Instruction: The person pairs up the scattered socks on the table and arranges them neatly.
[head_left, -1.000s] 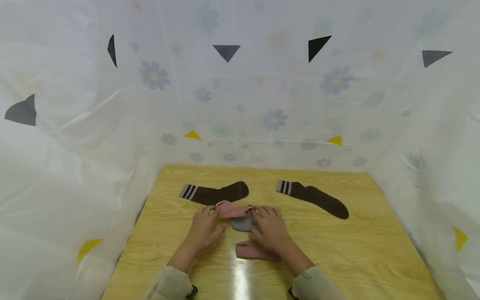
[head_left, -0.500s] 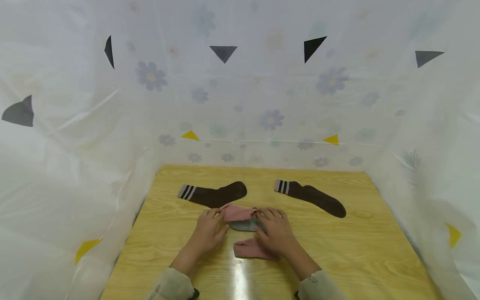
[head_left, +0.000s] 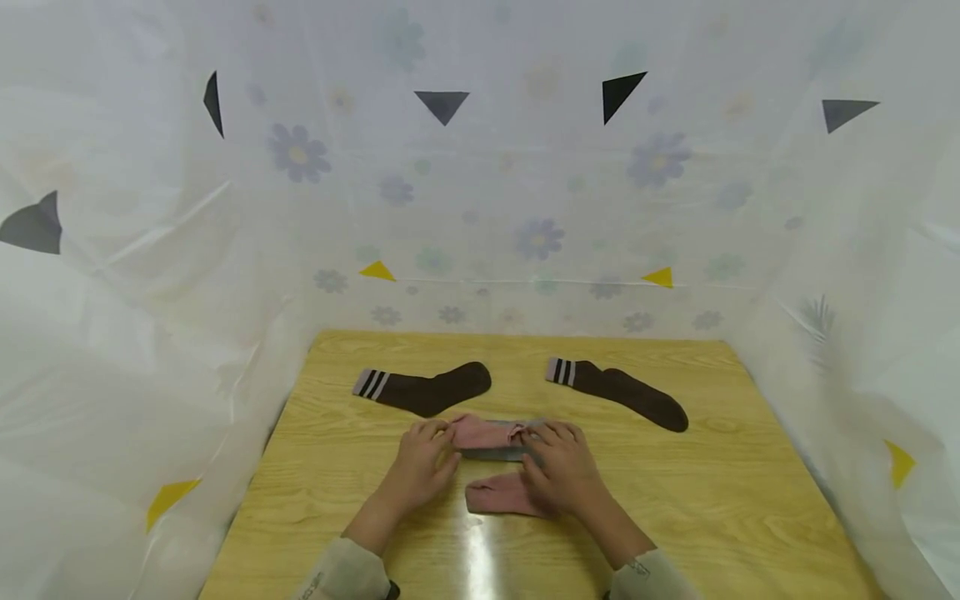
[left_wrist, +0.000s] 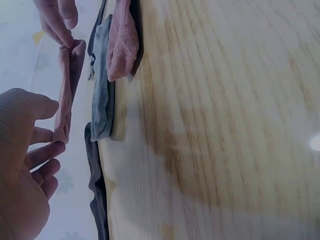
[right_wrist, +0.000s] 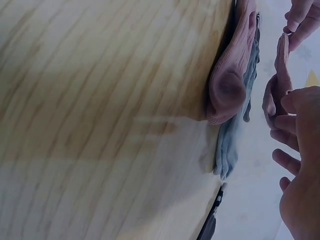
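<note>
A folded pink sock is stretched sideways between my two hands, raised off the table in both wrist views. My left hand pinches its left end, and my right hand pinches the right end, where the edge looks bunched. Below it on the table lies a grey-blue sock, partly covered by the pink one in the head view. Closer to me is a second pink sock, its right part hidden behind my right hand. The left wrist view shows the held sock as a narrow strip between thumb and fingers.
Two dark brown socks with striped cuffs lie farther back, one at the left and one at the right. The wood-grain table ends at a pale flowered sheet hung around its back and sides.
Both hands have moved the held pink sock a little to the right and toward me, away from the left brown sock. The grey-blue sock's far edge now shows behind it.
</note>
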